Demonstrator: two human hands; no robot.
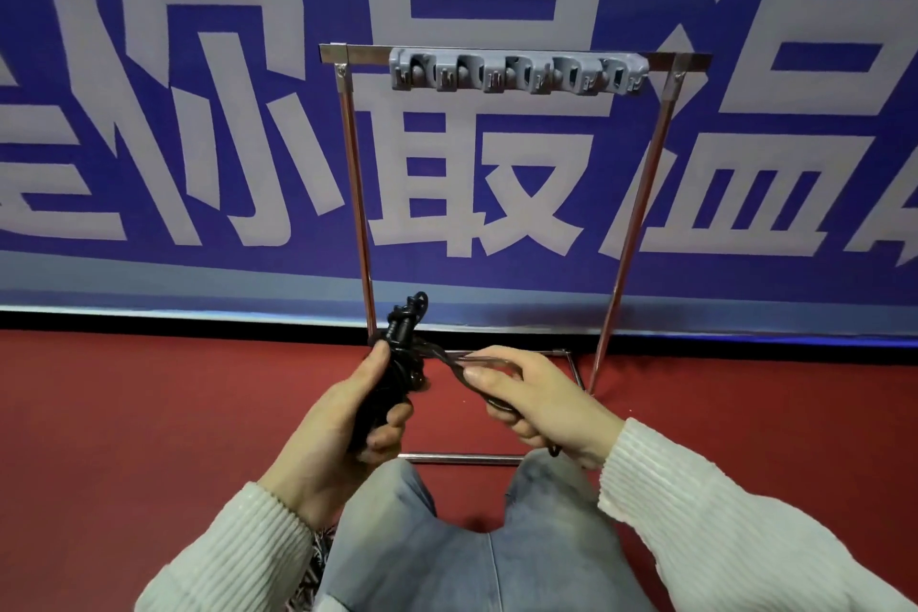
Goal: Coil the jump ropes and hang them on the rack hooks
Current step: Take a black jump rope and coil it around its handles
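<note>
Your left hand (pixel 347 417) grips the coiled black jump rope (pixel 400 363) upright. Your right hand (pixel 536 405) pinches its loose strand below the rack (pixel 516 72).

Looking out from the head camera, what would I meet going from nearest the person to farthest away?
Jeans → left hand gripping the coiled black rope and right hand pinching a strand of it → rack base bar on the red floor → grey hook strip → blue banner.
</note>
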